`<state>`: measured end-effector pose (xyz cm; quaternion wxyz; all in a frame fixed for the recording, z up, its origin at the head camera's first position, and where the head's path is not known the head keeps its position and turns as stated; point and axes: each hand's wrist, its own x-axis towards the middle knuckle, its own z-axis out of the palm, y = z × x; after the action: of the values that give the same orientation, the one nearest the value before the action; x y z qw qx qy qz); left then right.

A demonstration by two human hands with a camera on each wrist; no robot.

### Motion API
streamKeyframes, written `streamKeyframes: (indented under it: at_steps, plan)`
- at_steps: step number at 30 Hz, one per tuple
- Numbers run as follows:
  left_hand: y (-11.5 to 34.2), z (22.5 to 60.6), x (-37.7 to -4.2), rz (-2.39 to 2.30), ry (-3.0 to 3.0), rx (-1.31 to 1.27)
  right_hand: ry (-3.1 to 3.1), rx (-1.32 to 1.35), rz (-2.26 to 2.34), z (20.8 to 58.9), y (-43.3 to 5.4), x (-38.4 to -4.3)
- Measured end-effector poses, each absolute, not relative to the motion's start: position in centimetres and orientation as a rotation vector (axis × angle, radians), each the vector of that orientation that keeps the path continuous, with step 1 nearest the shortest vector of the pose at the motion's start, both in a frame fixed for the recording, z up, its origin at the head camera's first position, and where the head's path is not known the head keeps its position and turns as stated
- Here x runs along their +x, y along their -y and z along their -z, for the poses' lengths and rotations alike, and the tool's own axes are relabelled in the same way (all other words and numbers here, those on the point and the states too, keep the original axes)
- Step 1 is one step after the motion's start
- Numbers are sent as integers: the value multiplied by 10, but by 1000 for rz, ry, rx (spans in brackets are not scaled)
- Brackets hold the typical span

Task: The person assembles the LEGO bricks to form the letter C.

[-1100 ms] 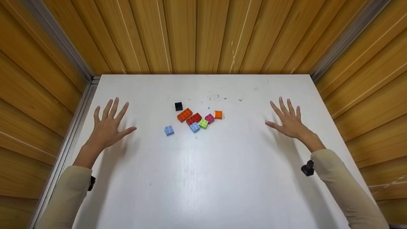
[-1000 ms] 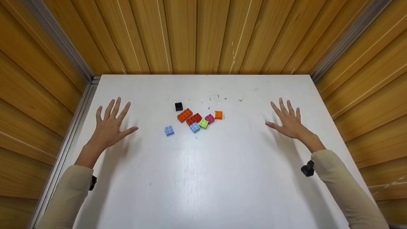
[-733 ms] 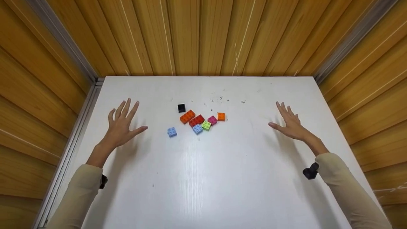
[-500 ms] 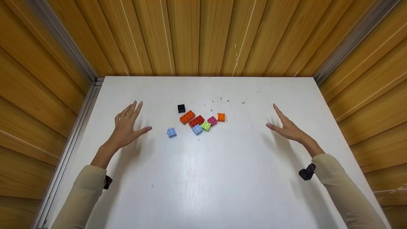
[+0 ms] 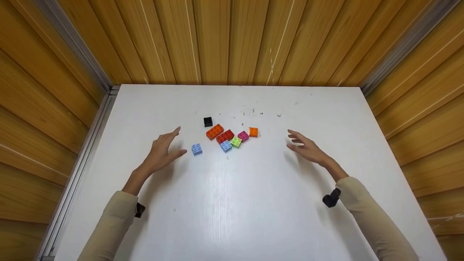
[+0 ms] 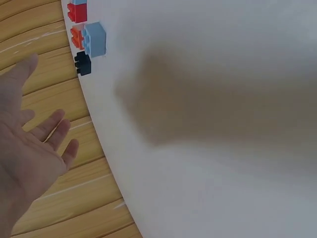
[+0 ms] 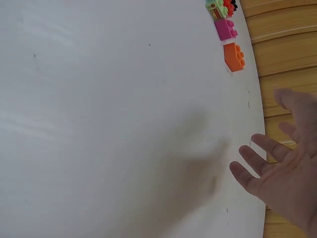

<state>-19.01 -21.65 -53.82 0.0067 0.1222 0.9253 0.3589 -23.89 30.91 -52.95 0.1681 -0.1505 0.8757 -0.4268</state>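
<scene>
My left hand (image 5: 161, 154) hovers above the table with thumb and fingers apart, holding nothing. Just beyond its thumb lies a light blue toy brick (image 5: 197, 149). My right hand (image 5: 307, 149), fingers relaxed and slightly bent, hangs over the table to the right of the bricks; nothing is in it. A cluster sits between the hands: an orange-red long brick (image 5: 215, 132), a red long brick (image 5: 225, 136), a second light blue brick (image 5: 226, 145), a lime green brick (image 5: 236, 141) and a magenta brick (image 5: 243, 136). An orange square brick (image 5: 253, 132) is nearest the right hand.
A black brick (image 5: 208, 121) lies behind the cluster. The white table (image 5: 232, 210) has dark specks toward its back edge. Wood-patterned walls (image 5: 214, 40) with metal corner posts enclose the table's back and both sides.
Both hands have moved inward toward the bricks, the left to the right and the right to the left. Their spread fingers have drawn closer together. The bricks lie in the same arrangement.
</scene>
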Motion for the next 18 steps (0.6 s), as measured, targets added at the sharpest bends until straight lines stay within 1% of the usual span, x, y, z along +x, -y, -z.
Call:
streamKeyframes:
  at_steps: [6,14,18]
  plan:
    - [194,553,-194,-1215,-2838,404,-2484,-518,1317,538,-271,-246]
    - [169,566,-216,-1482,-2743,367,-2490,-620,1457,541,-205,-273]
    - [155,573,-226,-1497,-2698,306,-2508,-673,1509,547,-171,-285]
